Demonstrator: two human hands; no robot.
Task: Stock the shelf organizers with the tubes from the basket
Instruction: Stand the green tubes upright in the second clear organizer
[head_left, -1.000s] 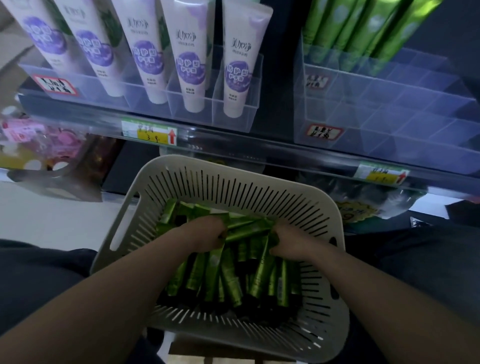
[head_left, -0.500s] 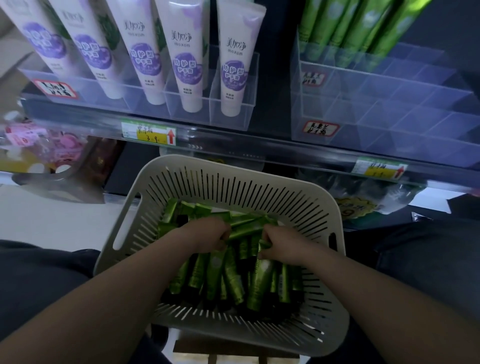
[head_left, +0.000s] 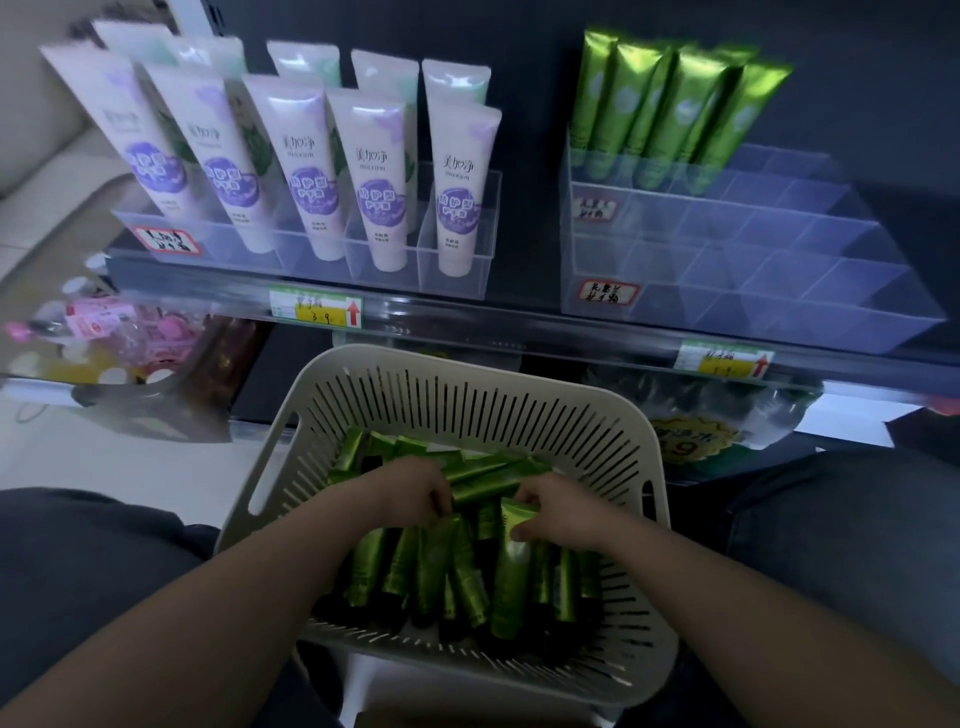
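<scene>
Both of our hands are down in the slatted white basket (head_left: 467, 400), which sits low in front of the shelf, between our knees. Our right hand (head_left: 558, 514) pinches one green tube (head_left: 511, 577) near its crimped end, thumb on its face and fingers curled behind it; the tube lies slanted on top of the pile, its cap end toward us. Our left hand (head_left: 415, 493) is just beside it, fingers curled down into the loose green tubes (head_left: 410, 566) that fill the basket's floor. Whether it has hold of any we cannot tell, since the fingertips are buried. Up on the shelf, the clear divided organizer (head_left: 753, 260) on the right has a single row of upright green tubes (head_left: 670, 104) in its rearmost compartments. The rows nearer us show only their clear dividers and two handwritten labels (head_left: 608, 293) on the front walls. To its left, well apart, a second clear organizer (head_left: 457, 249) holds white tubes with purple labels (head_left: 376, 176) leaning back in rows. Yellow price tags (head_left: 319, 309) run along the shelf's front edge.
</scene>
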